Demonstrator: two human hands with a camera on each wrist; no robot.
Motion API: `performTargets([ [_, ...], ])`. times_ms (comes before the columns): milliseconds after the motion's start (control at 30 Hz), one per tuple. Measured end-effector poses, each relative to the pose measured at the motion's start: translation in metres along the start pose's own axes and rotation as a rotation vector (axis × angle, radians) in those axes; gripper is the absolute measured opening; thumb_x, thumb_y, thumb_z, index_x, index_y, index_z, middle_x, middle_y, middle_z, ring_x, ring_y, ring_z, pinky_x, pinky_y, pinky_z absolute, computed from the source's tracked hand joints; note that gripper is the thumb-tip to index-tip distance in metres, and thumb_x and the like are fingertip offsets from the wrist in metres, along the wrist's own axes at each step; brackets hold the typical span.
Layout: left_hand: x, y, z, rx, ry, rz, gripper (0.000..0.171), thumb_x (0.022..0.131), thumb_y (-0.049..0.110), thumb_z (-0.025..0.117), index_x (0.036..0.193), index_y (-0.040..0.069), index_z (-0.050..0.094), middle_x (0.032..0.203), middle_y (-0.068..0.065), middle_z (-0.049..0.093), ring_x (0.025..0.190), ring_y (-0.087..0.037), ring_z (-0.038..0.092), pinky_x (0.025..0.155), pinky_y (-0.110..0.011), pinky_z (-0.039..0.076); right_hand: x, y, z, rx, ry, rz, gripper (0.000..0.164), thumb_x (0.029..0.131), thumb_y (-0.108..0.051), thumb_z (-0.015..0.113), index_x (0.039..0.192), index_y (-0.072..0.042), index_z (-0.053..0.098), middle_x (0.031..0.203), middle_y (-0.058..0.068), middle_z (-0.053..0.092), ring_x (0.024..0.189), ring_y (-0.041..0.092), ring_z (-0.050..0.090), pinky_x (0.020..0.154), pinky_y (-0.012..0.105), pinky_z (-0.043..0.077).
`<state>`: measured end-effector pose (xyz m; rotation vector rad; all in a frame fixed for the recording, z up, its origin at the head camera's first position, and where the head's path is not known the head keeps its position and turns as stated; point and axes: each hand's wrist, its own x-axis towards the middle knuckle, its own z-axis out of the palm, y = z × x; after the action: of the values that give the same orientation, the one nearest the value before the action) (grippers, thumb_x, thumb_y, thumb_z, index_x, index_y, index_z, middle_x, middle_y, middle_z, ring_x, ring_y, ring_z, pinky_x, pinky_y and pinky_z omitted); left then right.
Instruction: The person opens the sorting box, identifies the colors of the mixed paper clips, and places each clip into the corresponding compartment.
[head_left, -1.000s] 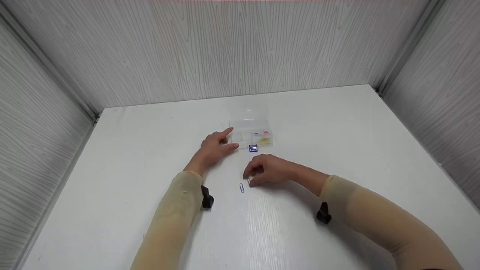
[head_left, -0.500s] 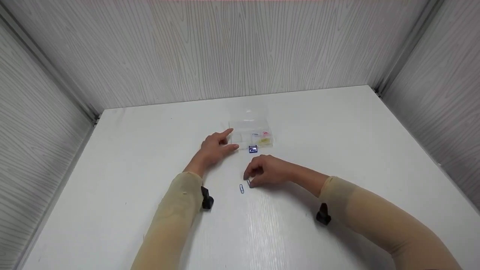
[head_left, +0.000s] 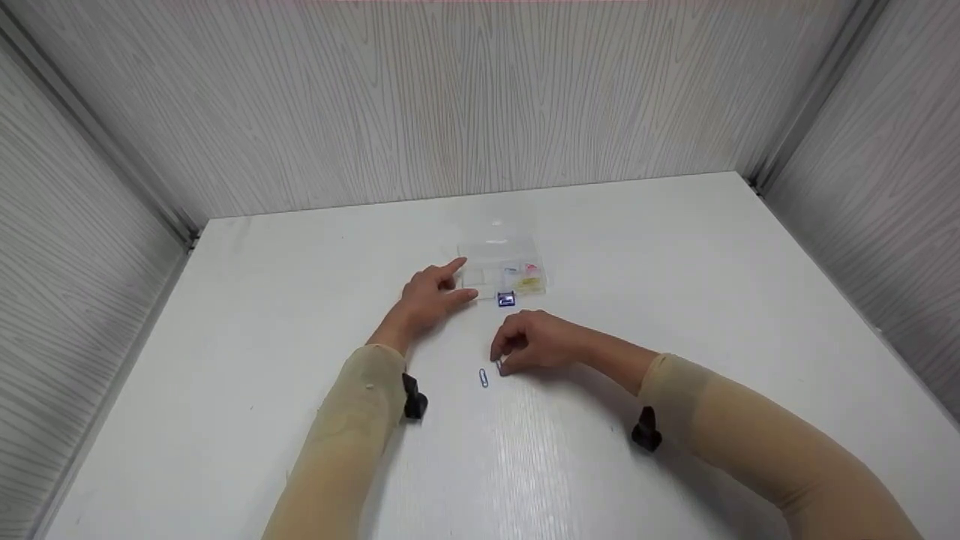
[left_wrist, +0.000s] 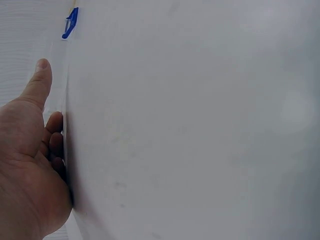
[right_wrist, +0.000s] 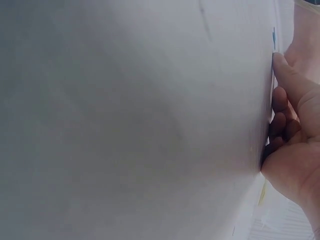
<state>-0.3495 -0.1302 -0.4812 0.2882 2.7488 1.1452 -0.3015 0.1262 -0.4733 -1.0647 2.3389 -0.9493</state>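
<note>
On the white table stands a clear plastic box (head_left: 484,290) with its lid (head_left: 496,247) raised at the back. My left hand (head_left: 431,296) rests at its left side, thumb and forefinger spread along the edge. A small blue latch (head_left: 506,298) sits at the box's front edge; the left wrist view shows this blue latch (left_wrist: 71,22) beyond the thumb. Nearer the front, my right hand (head_left: 544,341) pinches a paper clip (head_left: 499,366) at the tabletop, mostly hidden by the fingertips. Another blue paper clip (head_left: 484,377) lies just left of it.
Yellow pieces (head_left: 529,283), a pink piece (head_left: 531,268) and a small blue piece (head_left: 511,270) lie in the box's right compartments. Wood-grain panels (head_left: 480,97) enclose the table (head_left: 300,255) at the back and sides. Black wrist mounts (head_left: 415,397) hang from both sleeves.
The right fingertips have shifted very slightly right and closer around the paper clip. The left hand, the box and the other clip stay in place.
</note>
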Motion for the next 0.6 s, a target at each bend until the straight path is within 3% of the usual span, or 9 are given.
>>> performTargets([
  [400, -0.0012, 0.001, 0.0002, -0.003, 0.001, -0.021, 0.074, 0.1, 0.051, 0.071, 0.166, 0.035, 0.039, 0.123, -0.005, 0.052, 0.119, -0.025, 0.044, 0.111, -0.045, 0.033, 0.0001, 0.0042, 0.0018, -0.011, 0.022, 0.008, 0.008, 0.094, -0.015, 0.083, 0.101, -0.019, 0.084, 0.1, -0.01, 0.071, 0.094, 0.01, 0.063, 0.091, 0.03, 0.051],
  [600, 0.0016, -0.0026, 0.0006, 0.002, 0.004, 0.025, 0.073, 0.101, 0.048, 0.071, 0.166, 0.033, 0.04, 0.12, -0.006, 0.053, 0.114, -0.025, 0.044, 0.108, -0.044, 0.034, -0.0025, 0.0025, 0.0014, 0.021, 0.022, 0.011, 0.007, 0.096, -0.015, 0.081, 0.098, -0.021, 0.084, 0.098, -0.009, 0.071, 0.094, 0.011, 0.063, 0.09, 0.029, 0.051],
])
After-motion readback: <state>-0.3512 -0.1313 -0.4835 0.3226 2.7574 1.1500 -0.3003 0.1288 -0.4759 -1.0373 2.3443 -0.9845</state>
